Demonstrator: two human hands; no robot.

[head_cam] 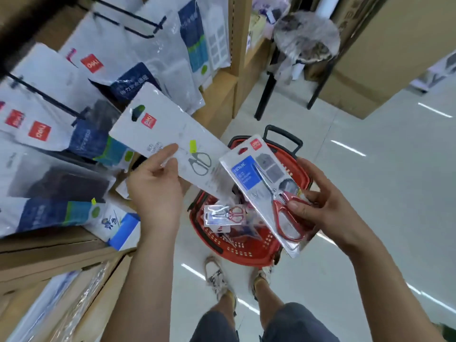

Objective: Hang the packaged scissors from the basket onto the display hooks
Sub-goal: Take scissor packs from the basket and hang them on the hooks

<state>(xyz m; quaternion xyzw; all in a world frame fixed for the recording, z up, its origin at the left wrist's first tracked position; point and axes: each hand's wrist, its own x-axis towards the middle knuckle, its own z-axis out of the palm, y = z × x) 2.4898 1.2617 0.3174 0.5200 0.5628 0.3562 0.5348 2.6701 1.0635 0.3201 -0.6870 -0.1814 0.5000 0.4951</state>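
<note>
My left hand (pixel 158 186) grips a white scissors pack (pixel 162 134) by its lower edge, thumb on its face, tilted toward the display on the left. My right hand (pixel 323 206) pinches a second pack of red-handled scissors (pixel 266 191) over the red basket (pixel 237 250) on the floor. Another small red scissors pack (pixel 224 214) lies inside the basket with other packs. Black display hooks (pixel 47 97) (pixel 133 14) stick out from the rack at upper left, with white and blue packs hanging below them.
A wooden shelf post (pixel 240 33) stands beside the rack. A stool with a fluffy seat (pixel 306 38) is behind the basket. Cardboard boxes (pixel 49 253) sit at lower left, and a large carton (pixel 385 45) at right. My feet (pixel 217 277) stand just before the basket.
</note>
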